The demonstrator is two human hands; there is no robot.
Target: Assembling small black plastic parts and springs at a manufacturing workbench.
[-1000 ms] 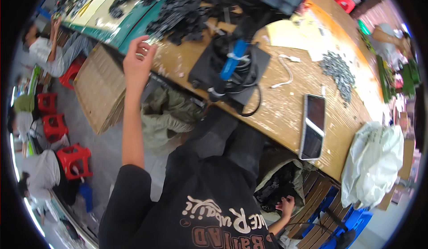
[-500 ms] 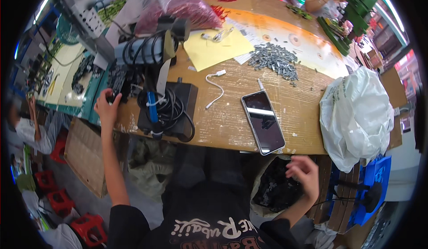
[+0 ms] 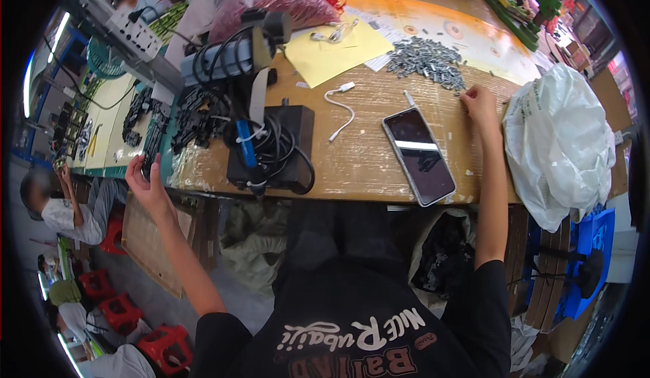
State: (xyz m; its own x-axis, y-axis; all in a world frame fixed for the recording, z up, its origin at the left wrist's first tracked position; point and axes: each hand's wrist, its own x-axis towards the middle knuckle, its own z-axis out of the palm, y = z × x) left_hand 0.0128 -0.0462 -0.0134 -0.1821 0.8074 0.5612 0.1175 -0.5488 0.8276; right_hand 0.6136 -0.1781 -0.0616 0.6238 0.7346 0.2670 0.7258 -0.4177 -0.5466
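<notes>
My left hand (image 3: 150,187) is at the table's left edge, thumb and fingers closed around a long black plastic part (image 3: 149,165). Beyond it lies a heap of similar black parts (image 3: 198,119). On the right, my right hand (image 3: 481,105) rests at the near right edge of a pile of small grey metal pieces (image 3: 426,63). Its fingertips are pinched together over the tabletop; whatever they hold, if anything, is too small to make out. Between my hands stands a black machine (image 3: 288,144) with coiled cables, left of a phone (image 3: 420,154).
A white cable (image 3: 347,110) and yellow paper (image 3: 332,60) lie mid-table. A white plastic bag (image 3: 558,144) bulges at the right edge, near a green press (image 3: 521,9). Open sacks (image 3: 254,239) sit below the table. People work at the left.
My right hand has moved from below the table's front edge up to the grey pieces, its fingers closing. My left hand has drawn back toward me with the black part.
</notes>
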